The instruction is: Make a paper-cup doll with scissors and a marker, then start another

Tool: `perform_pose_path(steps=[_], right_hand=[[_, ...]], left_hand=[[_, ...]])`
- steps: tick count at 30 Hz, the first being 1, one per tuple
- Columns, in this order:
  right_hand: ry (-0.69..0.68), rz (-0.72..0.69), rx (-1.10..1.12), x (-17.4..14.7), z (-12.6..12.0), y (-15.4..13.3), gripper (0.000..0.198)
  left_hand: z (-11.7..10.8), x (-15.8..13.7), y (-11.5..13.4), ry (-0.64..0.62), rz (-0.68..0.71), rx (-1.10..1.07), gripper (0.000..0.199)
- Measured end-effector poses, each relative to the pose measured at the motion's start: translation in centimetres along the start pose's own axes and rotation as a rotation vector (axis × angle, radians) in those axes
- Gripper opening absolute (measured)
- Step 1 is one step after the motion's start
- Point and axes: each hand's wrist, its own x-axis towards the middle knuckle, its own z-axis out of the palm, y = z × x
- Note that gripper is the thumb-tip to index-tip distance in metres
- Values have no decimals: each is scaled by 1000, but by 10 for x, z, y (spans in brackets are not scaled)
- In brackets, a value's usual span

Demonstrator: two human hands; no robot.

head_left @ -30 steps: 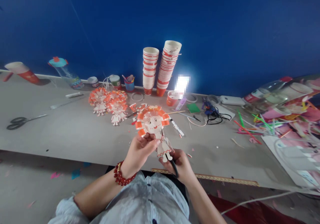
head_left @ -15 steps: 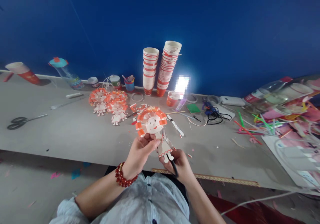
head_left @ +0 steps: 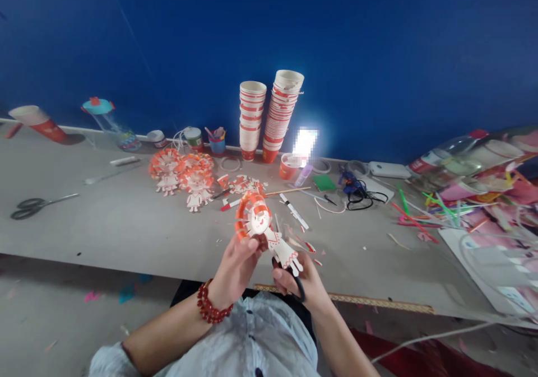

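Observation:
Between the fingers of my left hand (head_left: 239, 262) is a paper doll (head_left: 281, 249) with a drawn face and a curled orange-and-white fringe round its head. It is tilted, feet toward the lower right. My right hand (head_left: 305, 282) is closed round the black handles of a pair of scissors (head_left: 299, 288); the blades rise behind the doll, partly hidden by it. Whether they touch the paper I cannot tell. Thin cut strips (head_left: 309, 246) show just beyond the right hand. Several similar paper dolls (head_left: 197, 189) lie in a cluster farther back on the left.
Two tall stacks of paper cups (head_left: 252, 119) stand against the blue wall. Orange-white scraps (head_left: 246, 184) and a white marker (head_left: 294, 212) lie beyond my hands. Another pair of scissors (head_left: 36, 204) is at the left. Straws, bottles and pink paper (head_left: 483, 220) crowd the right end.
The doll has turned in my left hand: its fringed head is seen more from the side and its feet have swung right. The scissors have shifted slightly right and down.

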Motion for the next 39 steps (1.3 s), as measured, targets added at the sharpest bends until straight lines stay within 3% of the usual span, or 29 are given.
perform_pose_path(steps=[3, 7, 12, 15, 20, 24, 30, 39], right_hand=[[-33, -10, 10, -2, -2, -3, 41], [-86, 22, 20, -3, -5, -5, 40], [-119, 51, 6, -4, -8, -4, 34], [-108, 45, -10, -3, -7, -4, 35], [-119, 77, -15, -2, -4, -5, 36], [-123, 90, 16, 0, -3, -3, 35], [-90, 83, 33, 0, -4, 2, 40], [-118, 66, -113, 2, -11, 6, 40]], left_hand=[[-12, 9, 10, 60, 178, -8, 51], [-25, 32, 44, -112, 230, 166, 60], [-22, 46, 91, -270, 189, 701, 30], [-8, 43, 103, -420, 241, 1015, 25], [14, 36, 92, -520, 275, 1168, 14], [15, 32, 78, -457, 173, 1123, 17], [15, 26, 70, -331, 125, 1115, 15], [16, 22, 71, -342, 114, 1153, 16]])
